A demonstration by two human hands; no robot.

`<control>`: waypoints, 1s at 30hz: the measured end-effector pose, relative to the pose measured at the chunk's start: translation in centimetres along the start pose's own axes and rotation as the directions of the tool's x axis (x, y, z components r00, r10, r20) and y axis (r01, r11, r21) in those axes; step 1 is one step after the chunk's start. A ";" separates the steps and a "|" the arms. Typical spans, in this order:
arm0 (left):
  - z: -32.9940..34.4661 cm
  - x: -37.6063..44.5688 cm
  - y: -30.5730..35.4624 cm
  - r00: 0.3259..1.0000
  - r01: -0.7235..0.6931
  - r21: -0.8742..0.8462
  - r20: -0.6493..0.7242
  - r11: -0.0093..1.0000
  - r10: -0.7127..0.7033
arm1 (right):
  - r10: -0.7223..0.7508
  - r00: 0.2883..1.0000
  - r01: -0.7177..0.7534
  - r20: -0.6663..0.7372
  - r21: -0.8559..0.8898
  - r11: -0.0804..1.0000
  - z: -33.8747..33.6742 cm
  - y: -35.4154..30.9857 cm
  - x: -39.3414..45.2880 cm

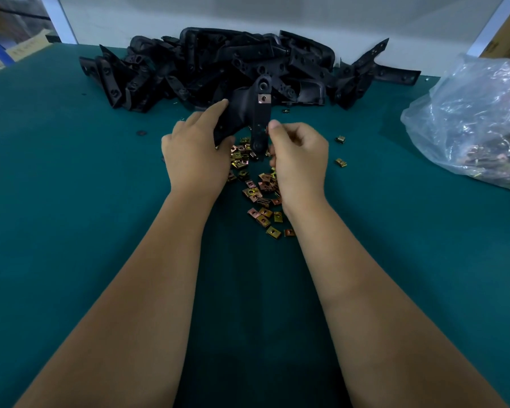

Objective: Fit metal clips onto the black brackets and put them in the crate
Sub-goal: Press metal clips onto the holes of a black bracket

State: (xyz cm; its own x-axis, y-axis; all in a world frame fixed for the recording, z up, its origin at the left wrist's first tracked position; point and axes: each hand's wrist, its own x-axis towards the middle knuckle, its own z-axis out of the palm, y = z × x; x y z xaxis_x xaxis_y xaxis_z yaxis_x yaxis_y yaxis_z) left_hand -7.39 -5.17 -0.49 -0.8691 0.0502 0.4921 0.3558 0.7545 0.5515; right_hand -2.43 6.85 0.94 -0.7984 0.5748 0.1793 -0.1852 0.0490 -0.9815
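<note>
My left hand [193,154] grips a black bracket [249,113] and holds it upright above the table. One metal clip [264,98] sits fitted on the bracket's upper part. My right hand [299,156] has its fingers curled, and thumb and fingertips pinch a small clip [267,130] against the bracket's right edge. Under both hands lies a scatter of loose gold and copper clips [259,187]. A big pile of black brackets [233,66] lies at the back of the table. No crate is in view.
A green mat [71,201] covers the table. At the right lies a clear plastic bag of clips [477,125]. Two stray clips [340,151] lie right of my right hand. A white wall closes the back edge.
</note>
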 end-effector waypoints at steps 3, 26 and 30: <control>0.1 -0.1 0.3 1.000 -0.001 0.033 -0.023 0.999 0.002 | -0.050 0.997 0.045 -0.054 -0.083 0.995 0.9 0.2 -0.7; 0.3 -0.2 0.5 0.999 0.011 0.020 -0.043 1.000 -0.010 | -0.098 0.987 0.046 -0.125 -0.365 0.930 1.7 0.5 -0.9; 0.3 -0.1 0.5 0.999 0.017 0.012 -0.033 1.000 -0.017 | -0.129 0.989 0.081 -0.077 -0.446 0.891 1.5 0.7 -0.8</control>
State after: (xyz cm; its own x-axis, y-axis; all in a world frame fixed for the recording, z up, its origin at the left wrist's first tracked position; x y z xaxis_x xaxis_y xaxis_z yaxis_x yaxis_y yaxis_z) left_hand -7.19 -4.63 -0.46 -0.8632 0.0162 0.5045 0.3366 0.7633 0.5514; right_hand -2.78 5.17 0.26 -0.7216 0.6246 0.2986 0.0256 0.4550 -0.8901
